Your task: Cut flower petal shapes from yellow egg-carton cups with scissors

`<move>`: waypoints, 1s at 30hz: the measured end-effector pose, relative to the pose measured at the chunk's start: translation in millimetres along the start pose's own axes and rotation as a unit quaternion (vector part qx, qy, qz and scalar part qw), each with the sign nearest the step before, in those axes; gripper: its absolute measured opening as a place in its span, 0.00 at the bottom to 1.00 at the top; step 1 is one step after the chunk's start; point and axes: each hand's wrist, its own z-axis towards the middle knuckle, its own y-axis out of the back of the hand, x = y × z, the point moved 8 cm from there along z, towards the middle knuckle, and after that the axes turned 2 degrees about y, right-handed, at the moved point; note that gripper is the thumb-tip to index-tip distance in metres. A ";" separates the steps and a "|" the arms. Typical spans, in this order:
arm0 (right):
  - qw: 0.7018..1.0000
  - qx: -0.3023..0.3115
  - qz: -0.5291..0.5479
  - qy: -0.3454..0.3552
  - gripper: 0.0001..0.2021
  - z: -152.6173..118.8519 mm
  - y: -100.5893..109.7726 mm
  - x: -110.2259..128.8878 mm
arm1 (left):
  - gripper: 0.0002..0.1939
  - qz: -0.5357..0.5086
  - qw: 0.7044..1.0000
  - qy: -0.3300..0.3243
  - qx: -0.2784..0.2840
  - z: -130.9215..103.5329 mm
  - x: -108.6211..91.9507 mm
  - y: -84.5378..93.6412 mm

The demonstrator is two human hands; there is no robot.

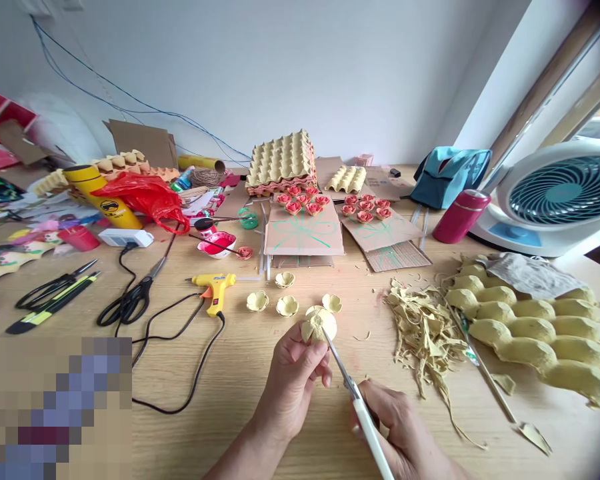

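Observation:
Between the fingertips of my left hand (297, 370) is a pale yellow egg-carton cup (316, 323), its underside toward me and its edge cut into petals. My right hand (395, 420) is wrapped round white-handled scissors (367, 427). The scissor blades point up and left, and their tips meet the cup's edge. Just beyond the held cup lie several loose petal-shaped cups, among them one on the right (333, 303), one in the middle (287, 307) and one on the left (257, 301).
Paper scraps (430, 333) and an egg tray (535, 320) lie at right. A yellow glue gun (215, 290) with its cord and black scissors (127, 303) are at left. Cardboard (305, 230) with red flowers, a paint bowl (216, 245) and a fan (555, 193) stand farther back.

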 end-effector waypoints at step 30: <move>0.983 -0.062 0.174 -0.020 0.24 -1.1 19.4 -4.2 | 0.07 0.349 0.905 -0.217 -0.106 5.2 -80.9 31.5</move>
